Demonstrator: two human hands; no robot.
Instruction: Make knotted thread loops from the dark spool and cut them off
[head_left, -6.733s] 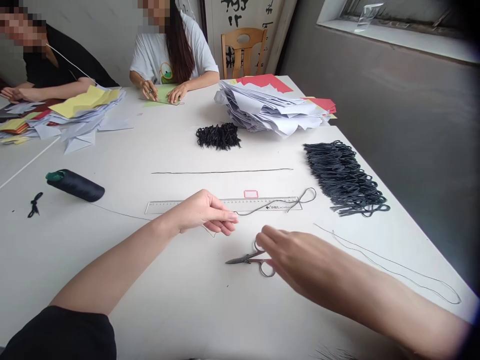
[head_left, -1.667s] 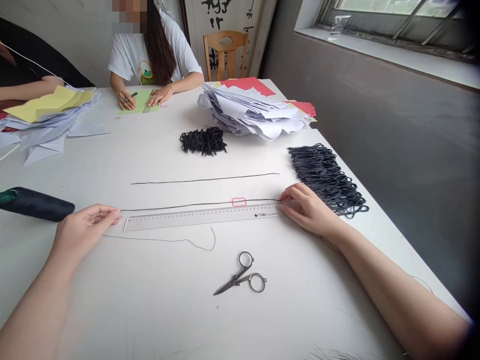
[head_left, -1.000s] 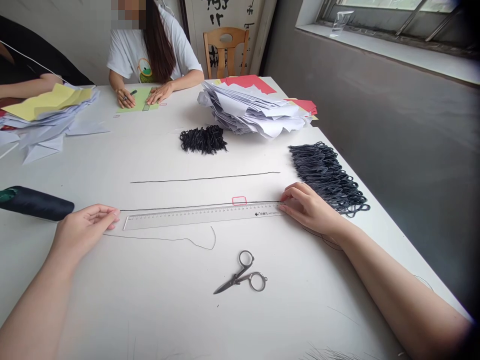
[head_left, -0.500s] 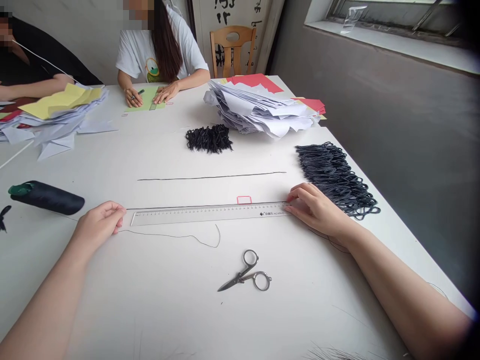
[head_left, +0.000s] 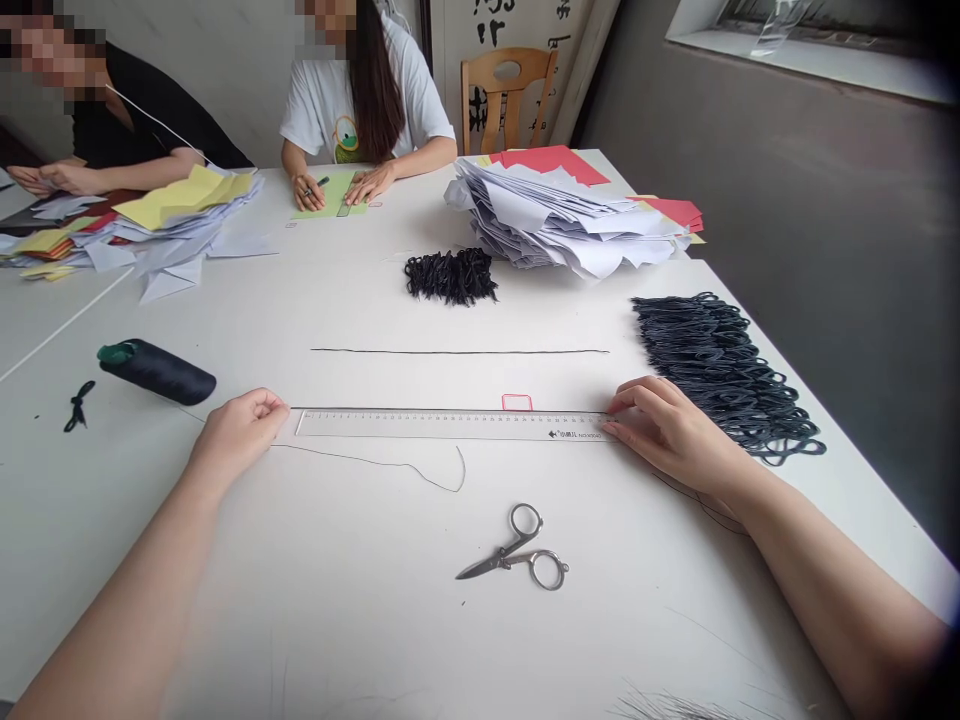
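My left hand (head_left: pixel 238 435) is closed in a pinch on a black thread (head_left: pixel 420 409) just off the left end of a clear plastic ruler (head_left: pixel 450 427). The thread runs straight along the ruler's far edge. At the other end my right hand (head_left: pixel 664 425) has its thumb and fingers drawn together over the thread and the ruler's tip. A loose thin tail (head_left: pixel 390 464) curls out from under my left hand. Dark strands trail beneath my right wrist. Small metal scissors (head_left: pixel 514 560) lie partly spread nearer to me.
A second cut thread (head_left: pixel 457 351) lies beyond the ruler. Around it are a dark thread spool (head_left: pixel 161 371), a black bundle (head_left: pixel 451 277), looped dark cords (head_left: pixel 720 370) and a paper stack (head_left: pixel 555 225). Two people sit across the table, one holding a pen over green paper (head_left: pixel 330 195).
The view has swung to the left, so everything sits farther right in the picture. Both hands keep their places at the ruler's ends. More of the person at far left shows.
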